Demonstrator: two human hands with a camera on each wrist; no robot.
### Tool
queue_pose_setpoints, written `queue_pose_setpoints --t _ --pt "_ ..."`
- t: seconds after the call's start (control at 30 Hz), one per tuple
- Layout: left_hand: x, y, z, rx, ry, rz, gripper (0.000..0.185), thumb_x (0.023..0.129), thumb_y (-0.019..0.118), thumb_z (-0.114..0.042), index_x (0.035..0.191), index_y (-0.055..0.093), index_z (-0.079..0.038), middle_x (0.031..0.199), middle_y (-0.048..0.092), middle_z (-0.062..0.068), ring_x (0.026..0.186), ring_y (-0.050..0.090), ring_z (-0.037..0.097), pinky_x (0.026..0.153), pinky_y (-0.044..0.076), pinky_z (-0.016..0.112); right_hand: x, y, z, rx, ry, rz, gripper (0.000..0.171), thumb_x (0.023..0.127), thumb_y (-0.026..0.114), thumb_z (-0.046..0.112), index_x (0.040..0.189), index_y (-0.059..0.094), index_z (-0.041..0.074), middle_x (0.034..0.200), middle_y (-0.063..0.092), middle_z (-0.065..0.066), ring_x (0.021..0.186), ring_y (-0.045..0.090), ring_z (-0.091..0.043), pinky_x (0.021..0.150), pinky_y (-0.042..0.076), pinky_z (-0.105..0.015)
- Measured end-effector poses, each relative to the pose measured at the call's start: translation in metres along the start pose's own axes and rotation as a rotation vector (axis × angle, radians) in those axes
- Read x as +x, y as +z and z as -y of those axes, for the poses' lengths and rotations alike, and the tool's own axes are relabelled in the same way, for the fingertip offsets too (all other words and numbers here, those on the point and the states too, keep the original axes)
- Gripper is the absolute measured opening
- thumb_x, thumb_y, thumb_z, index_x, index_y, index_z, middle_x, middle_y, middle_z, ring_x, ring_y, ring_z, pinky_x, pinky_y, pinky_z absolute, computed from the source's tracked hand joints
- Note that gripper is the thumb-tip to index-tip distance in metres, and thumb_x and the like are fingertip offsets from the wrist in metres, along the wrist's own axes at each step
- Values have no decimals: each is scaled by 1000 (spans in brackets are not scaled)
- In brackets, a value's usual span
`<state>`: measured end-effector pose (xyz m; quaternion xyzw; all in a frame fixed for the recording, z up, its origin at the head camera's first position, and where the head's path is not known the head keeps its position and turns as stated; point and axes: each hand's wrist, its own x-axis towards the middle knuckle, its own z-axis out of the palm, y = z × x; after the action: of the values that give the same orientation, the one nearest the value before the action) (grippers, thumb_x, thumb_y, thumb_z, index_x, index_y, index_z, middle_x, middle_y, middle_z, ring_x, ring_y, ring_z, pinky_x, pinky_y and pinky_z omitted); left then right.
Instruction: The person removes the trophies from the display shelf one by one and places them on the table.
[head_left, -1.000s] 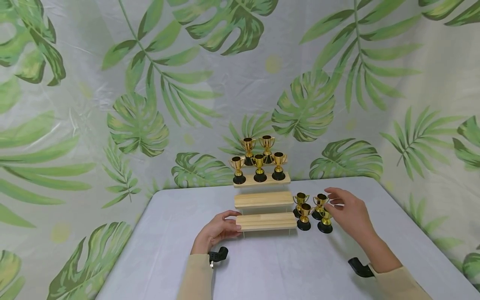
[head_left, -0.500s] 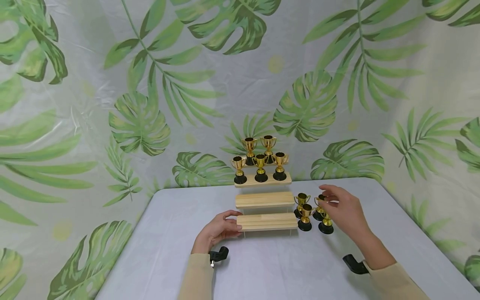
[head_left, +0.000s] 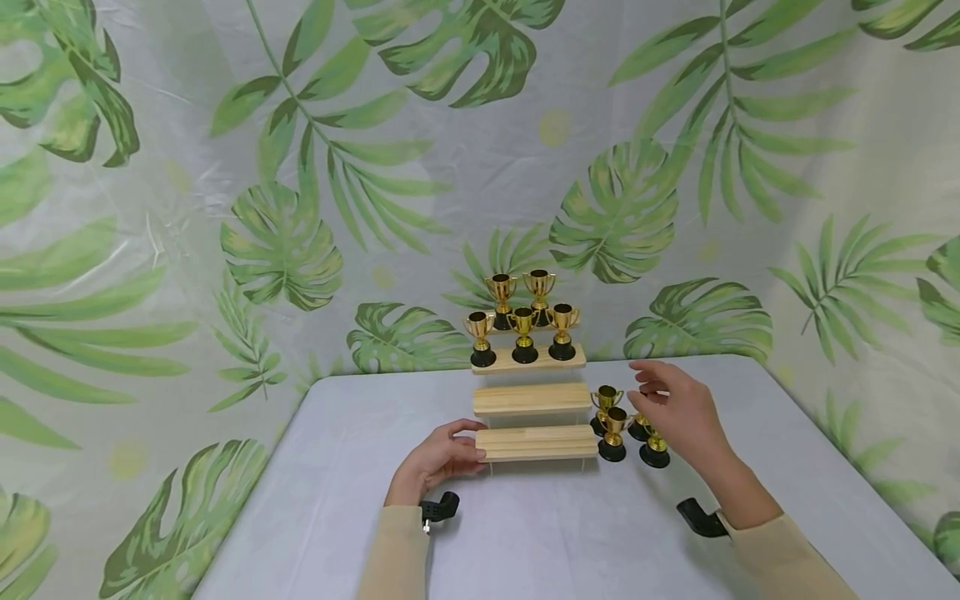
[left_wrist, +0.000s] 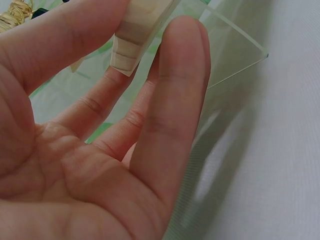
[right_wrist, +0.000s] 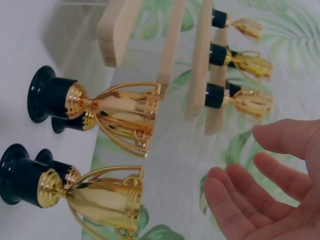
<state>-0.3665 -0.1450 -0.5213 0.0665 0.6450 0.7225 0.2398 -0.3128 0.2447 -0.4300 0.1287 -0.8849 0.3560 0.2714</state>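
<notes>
A tiered display stand point(head_left: 536, 443) with wooden steps on clear supports stands at the table's middle. My left hand point(head_left: 441, 460) holds the left end of its lowest step; in the left wrist view the wooden end point(left_wrist: 127, 52) sits between thumb and fingers. Just right of the stand, several small gold trophy cups point(head_left: 612, 433) with black bases stand upright on the table. Above them hovers my right hand point(head_left: 684, 417), fingers loosely bent around nothing, partly hiding the rear cups. In the right wrist view the nearest trophy point(right_wrist: 107, 195) is apart from the fingers point(right_wrist: 225, 197).
Three trophies point(head_left: 523, 337) line the second step from the top, and two more point(head_left: 539, 287) stand on the top step. The lower two steps show bare wood. A white cloth covers the table point(head_left: 555, 542), with a leaf-patterned curtain point(head_left: 405, 208) hanging behind.
My right hand has moved left and slightly away from me above the loose trophies, with nothing in it. The left hand keeps its place at the step's end.
</notes>
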Motion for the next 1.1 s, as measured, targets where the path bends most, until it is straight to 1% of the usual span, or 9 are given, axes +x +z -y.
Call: queue_pose_setpoints --t 0.3,0.5,0.8,1.0,1.1 --pt "0 -1 1 7 6 -4 57 83 76 1 136 55 -2 110 67 21 93 69 27 81 60 39 8 2 9 22 3 4 42 90 76 11 131 65 11 107 68 -7 96 68 -26 81 59 -42" --pt "1 -3 3 8 8 -6 57 83 76 1 135 55 -3 109 67 21 92 69 27 81 60 39 13 4 14 42 -14 9 40 92 75 11 131 64 11 107 68 -9 98 68 -30 81 59 -45" --pt "2 -1 2 4 5 -8 56 83 75 2 135 55 -2 109 67 22 91 69 27 81 60 39 18 7 20 53 -14 -1 41 92 74 11 132 64 11 108 68 -8 99 67 -27 82 59 -44" --pt "2 -1 2 11 7 -12 55 83 76 2 135 56 -3 107 67 21 90 69 26 80 60 38 24 8 24 62 18 3 41 92 74 13 132 64 12 109 68 -6 100 66 -26 85 58 -44" --pt "1 -1 1 9 2 -14 55 84 75 2 135 56 -3 108 67 21 89 70 25 80 60 38 26 9 26 64 14 10 41 93 73 14 133 64 12 110 68 -7 100 66 -25 85 58 -43"
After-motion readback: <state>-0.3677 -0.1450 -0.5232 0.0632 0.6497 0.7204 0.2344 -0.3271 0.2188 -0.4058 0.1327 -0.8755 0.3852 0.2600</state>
